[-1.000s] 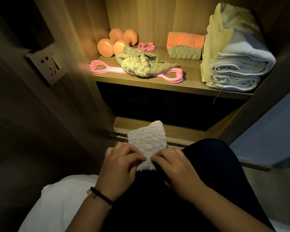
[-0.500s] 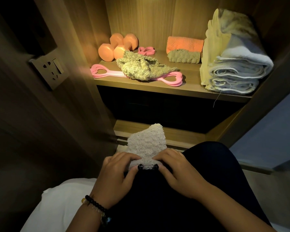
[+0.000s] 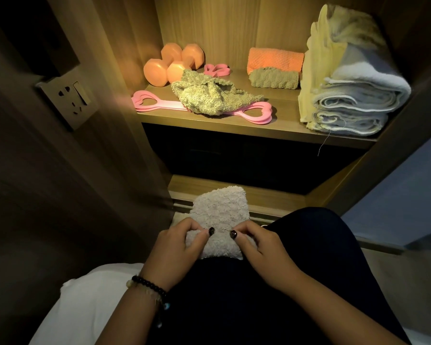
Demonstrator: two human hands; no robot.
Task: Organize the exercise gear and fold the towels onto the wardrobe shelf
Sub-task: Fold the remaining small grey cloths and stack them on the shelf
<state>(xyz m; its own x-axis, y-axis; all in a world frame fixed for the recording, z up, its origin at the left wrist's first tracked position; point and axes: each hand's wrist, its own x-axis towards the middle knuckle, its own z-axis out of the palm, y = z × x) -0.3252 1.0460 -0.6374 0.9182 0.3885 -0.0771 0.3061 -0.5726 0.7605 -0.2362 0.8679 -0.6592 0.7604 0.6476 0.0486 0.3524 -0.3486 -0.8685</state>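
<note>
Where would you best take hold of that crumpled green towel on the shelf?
Probably by its raised, bunched middle, coming from the front and above. The crumpled green towel lies heaped across the pink stretch band, with dumbbells close behind, so a top pinch should lift the cloth alone.

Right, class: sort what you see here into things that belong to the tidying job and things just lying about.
Job: white towel, pinched by left hand and right hand; crumpled green towel; folded towels; dumbbells; pink stretch band; shelf.
Lying about: wall socket; bracelet.
</note>
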